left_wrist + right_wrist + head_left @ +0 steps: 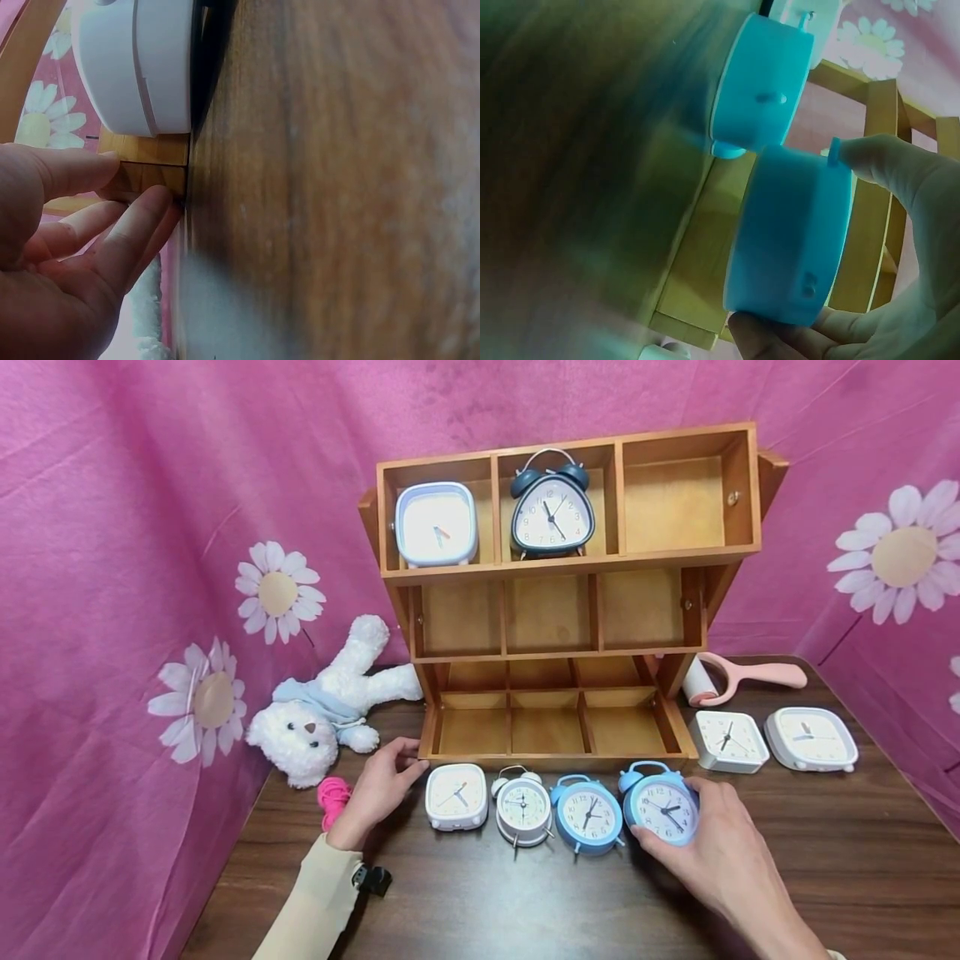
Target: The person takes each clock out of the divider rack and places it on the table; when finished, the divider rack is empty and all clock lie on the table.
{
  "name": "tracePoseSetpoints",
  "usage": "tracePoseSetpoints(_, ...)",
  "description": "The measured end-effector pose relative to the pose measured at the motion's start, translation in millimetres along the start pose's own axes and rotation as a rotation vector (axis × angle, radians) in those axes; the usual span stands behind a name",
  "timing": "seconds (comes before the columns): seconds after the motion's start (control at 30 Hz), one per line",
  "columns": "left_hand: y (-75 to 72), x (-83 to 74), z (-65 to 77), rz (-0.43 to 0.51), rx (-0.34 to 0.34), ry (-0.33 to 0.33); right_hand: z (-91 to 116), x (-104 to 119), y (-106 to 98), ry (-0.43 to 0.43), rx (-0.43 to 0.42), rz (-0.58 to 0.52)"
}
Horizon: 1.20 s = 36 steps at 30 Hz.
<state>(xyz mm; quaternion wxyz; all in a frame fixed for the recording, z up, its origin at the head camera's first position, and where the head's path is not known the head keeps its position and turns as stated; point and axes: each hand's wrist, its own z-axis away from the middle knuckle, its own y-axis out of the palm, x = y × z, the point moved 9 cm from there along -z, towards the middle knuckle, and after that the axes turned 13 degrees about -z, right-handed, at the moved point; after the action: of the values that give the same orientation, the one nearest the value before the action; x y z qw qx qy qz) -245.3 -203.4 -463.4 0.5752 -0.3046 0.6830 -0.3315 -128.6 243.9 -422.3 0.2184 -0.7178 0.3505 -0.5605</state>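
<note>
My right hand (723,847) grips a light blue twin-bell alarm clock (660,810), thumb at its lower edge and fingers round its right side; in the right wrist view its blue side (791,232) lies between them. A second blue alarm clock (589,815) stands just left of it. My left hand (382,789) holds the front left corner of a wooden shelf (480,762), thumb and fingers on either side of the wood (154,174) in the left wrist view. Beside it stand a white square clock (457,797) and a white twin-bell clock (522,810).
The shelf's top row holds a white clock (437,524) and a dark teal alarm clock (552,514). Two white clocks, one squarish (731,742) and one rounded (812,740), and a pink lint roller (757,675) lie right. A white teddy bear (303,735) and pink cord (333,800) lie left.
</note>
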Motion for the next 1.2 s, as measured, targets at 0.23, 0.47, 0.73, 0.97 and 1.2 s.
tracePoseSetpoints(0.23, 1.9, 0.4, 0.0, -0.021, 0.057, -0.089, 3.0, -1.4, 6.8, -0.029, -0.011, 0.015)
tracePoseSetpoints(0.47, 2.0, 0.8, 0.4, -0.042, 0.064, -0.101, 2.6, -5.6, 12.7, -0.018, 0.009, 0.016)
tracePoseSetpoints(0.73, 1.7, 1.2, -0.2, -0.036, 0.06, -0.097, 1.3, -8.5, 17.2, 0.004, 0.026, 0.014)
tracePoseSetpoints(0.97, 2.1, 1.7, -0.6, -0.032, 0.063, -0.106, -0.1, -10.6, 21.1, 0.026, 0.051, 0.021)
tracePoseSetpoints(1.2, 1.3, 1.5, -0.4, -0.02, 0.067, -0.109, -0.2, -11.0, 22.6, 0.03, 0.054, 0.024)
